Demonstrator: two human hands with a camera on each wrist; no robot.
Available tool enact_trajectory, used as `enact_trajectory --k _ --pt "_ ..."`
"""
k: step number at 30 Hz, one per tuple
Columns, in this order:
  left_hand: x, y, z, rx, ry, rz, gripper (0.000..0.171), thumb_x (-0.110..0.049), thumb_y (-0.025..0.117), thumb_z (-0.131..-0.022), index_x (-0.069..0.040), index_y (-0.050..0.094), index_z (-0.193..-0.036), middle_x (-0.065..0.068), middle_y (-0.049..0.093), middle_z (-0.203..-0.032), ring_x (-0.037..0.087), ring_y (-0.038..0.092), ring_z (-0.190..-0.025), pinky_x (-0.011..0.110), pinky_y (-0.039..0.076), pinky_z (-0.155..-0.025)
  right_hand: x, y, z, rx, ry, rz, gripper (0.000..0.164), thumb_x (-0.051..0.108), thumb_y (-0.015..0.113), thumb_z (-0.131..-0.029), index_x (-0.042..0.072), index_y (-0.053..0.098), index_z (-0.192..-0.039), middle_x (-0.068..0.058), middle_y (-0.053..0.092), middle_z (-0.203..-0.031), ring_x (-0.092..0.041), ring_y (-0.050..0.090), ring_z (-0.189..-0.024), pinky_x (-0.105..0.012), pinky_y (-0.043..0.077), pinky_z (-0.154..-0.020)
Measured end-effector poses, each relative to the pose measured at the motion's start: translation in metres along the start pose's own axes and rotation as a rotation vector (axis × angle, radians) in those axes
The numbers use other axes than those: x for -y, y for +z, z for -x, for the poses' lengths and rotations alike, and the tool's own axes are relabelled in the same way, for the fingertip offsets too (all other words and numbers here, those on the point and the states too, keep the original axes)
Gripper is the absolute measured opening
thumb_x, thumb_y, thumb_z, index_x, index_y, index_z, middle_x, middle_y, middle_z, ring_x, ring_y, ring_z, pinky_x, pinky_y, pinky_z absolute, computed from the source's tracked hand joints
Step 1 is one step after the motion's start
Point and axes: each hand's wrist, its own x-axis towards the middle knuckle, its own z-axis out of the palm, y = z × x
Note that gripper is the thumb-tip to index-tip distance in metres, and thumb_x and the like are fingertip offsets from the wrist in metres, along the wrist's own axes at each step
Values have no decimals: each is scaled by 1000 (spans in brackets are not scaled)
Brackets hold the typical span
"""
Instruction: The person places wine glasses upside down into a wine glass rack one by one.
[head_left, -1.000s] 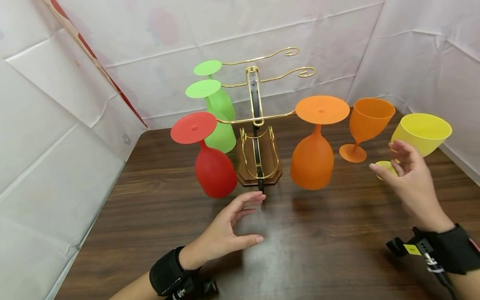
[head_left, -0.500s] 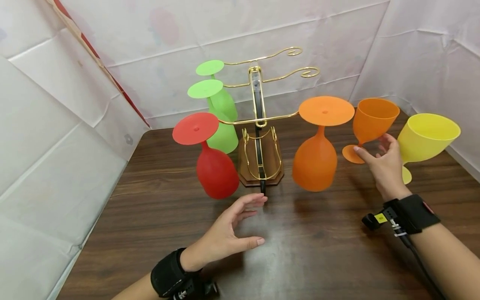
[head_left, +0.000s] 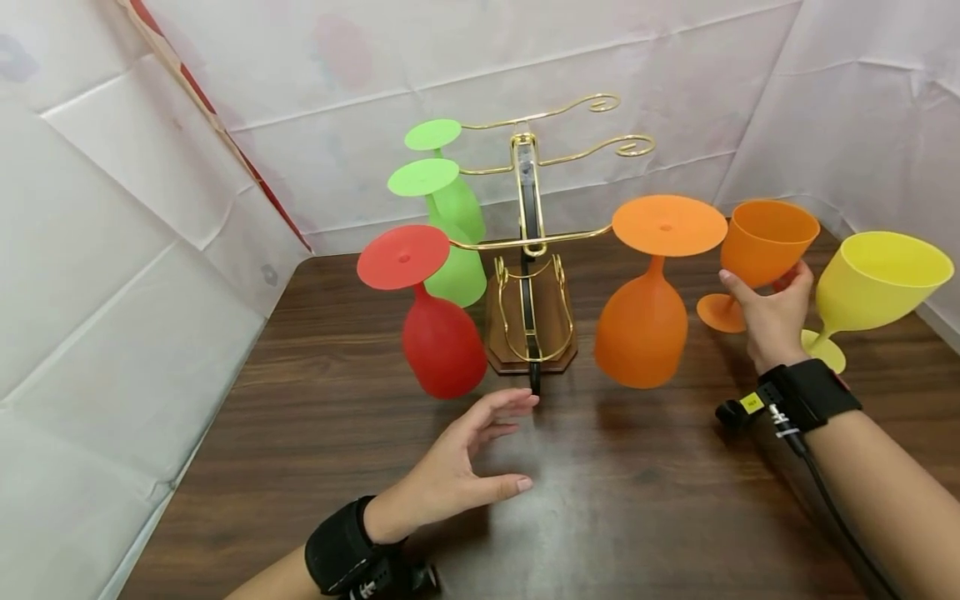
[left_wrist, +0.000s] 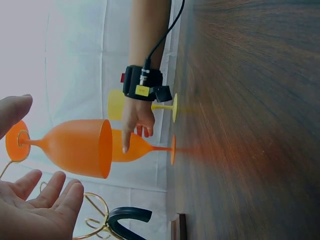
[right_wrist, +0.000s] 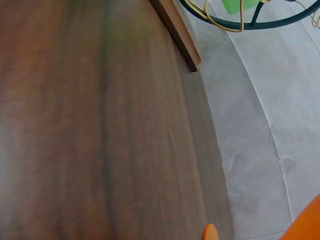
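Note:
My right hand grips the lower bowl of an upright orange wine glass, thumb on the near left side and fingers round the right. The glass's foot is at table level in the left wrist view. My left hand holds nothing, its fingers and thumb spread apart over the table in front of the rack. A gold wire wine glass rack on a wooden base bears glasses upside down: an orange one on the right, and a red one and two green ones on the left.
A yellow wine glass stands just right of my right hand. Two gold rack arms with curled ends reach out to the right at the back. White sheeting walls the dark wooden table behind and at both sides.
My right hand has moved left from beside the yellow glass to the upright orange glass and now grips its bowl. The left hand has stayed in place; the view has shifted slightly.

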Motion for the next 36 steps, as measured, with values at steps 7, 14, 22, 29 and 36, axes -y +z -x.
enact_trajectory --k 7,14,22,29,36 --pt "-1 1 1 -5 14 -4 71 -2 71 -81 -6 34 -141 6 45 -140 30 41 -129 43 38 -105 2 0 -6 -48 76 -148 88 16 77 -77 24 18 -142 6 31 -139 -8 35 -128 -20 32 -105" --pt "-2 2 3 -9 22 -18 72 0 71 -81 -13 35 -142 6 44 -140 20 42 -129 38 39 -104 -1 -3 -9 -86 109 -244 86 11 80 -74 22 25 -139 6 35 -135 -7 42 -116 -14 39 -92" --pt "-2 0 6 -23 37 -39 71 -2 72 -81 -14 36 -141 5 45 -140 23 42 -129 34 40 -104 14 -2 -4 -46 12 -300 79 4 80 -71 20 31 -131 3 39 -133 -9 45 -116 -9 46 -80" --pt "-2 0 8 -22 23 -34 71 -3 72 -81 -15 36 -142 5 45 -141 25 41 -129 35 40 -104 19 -6 14 49 -45 -257 75 1 77 -74 19 32 -130 5 44 -125 -9 46 -112 -8 47 -77" --pt "-4 1 9 -22 19 -20 71 -1 72 -81 -11 36 -141 5 45 -140 21 42 -129 35 41 -103 20 -18 46 315 -233 -350 58 -14 61 -82 9 38 -130 -5 50 -122 -13 52 -105 -14 50 -76"
